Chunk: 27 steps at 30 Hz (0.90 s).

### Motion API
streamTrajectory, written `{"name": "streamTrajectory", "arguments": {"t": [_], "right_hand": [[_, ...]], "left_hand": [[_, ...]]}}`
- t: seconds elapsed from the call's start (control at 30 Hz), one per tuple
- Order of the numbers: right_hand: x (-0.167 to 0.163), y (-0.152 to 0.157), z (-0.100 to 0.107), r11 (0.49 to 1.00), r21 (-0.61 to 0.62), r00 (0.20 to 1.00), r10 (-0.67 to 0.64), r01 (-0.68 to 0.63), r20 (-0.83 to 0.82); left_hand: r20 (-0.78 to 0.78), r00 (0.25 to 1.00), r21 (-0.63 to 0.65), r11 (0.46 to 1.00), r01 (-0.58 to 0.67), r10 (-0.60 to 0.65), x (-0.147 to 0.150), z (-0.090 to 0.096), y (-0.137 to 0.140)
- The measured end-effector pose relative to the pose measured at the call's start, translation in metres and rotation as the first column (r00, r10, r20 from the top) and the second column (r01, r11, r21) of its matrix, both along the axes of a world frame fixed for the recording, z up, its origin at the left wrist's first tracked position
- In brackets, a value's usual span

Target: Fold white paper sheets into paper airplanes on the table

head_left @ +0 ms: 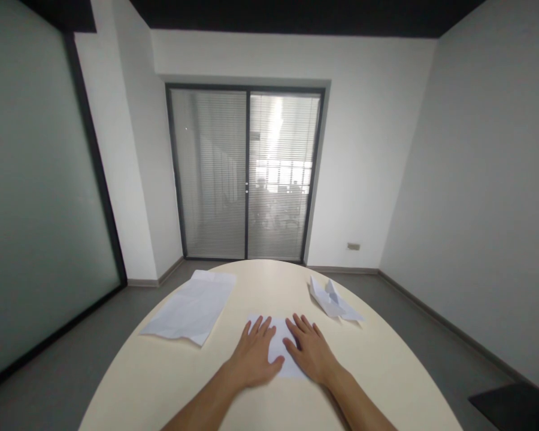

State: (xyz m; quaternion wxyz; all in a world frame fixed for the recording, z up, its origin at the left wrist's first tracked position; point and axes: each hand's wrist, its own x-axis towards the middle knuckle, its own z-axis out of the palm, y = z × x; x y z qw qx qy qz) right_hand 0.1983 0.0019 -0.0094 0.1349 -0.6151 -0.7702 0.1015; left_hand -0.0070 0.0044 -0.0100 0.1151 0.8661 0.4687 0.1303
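Observation:
A small white sheet of paper lies flat on the table in front of me, partly covered by both hands. My left hand rests palm down over its left side, fingers spread and pointing away from me. Over the right side lies my right hand, also palm down with the fingers apart. Neither hand grips anything. Beyond the right hand sits a folded paper piece with raised points, shaped somewhat like a paper boat. Larger white sheets lie on the left part of the table, their near edge slightly lifted.
The round cream table reaches forward from me, its curved edge on both sides. Ahead are glass doors with blinds. A frosted glass panel stands at left, a white wall at right. A dark object shows at bottom right.

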Motion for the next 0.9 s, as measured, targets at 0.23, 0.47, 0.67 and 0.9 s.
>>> {"name": "streamTrajectory", "arguments": {"t": [0.23, 0.47, 0.67, 0.9], "right_hand": [[0.003, -0.003, 0.007, 1.000, 0.017, 1.000, 0.015, -0.015, -0.012], [0.002, -0.007, 0.011, 0.993, 0.112, 0.998, 0.046, -0.041, -0.040], [0.004, -0.004, 0.010, 0.981, 0.181, 0.995, 0.084, -0.073, -0.055], [0.002, -0.006, 0.011, 0.975, 0.204, 0.992, 0.101, -0.084, -0.074]], "left_hand": [[0.076, 0.996, 0.128, 0.990, -0.057, 0.048, 0.005, 0.006, -0.002], [0.110, 0.988, 0.202, 0.971, -0.126, 0.105, 0.007, 0.006, -0.002], [0.066, 0.989, 0.197, 0.969, -0.146, 0.135, 0.005, -0.006, 0.001], [0.091, 0.988, 0.233, 0.962, -0.143, 0.125, 0.005, -0.001, -0.001]]}}
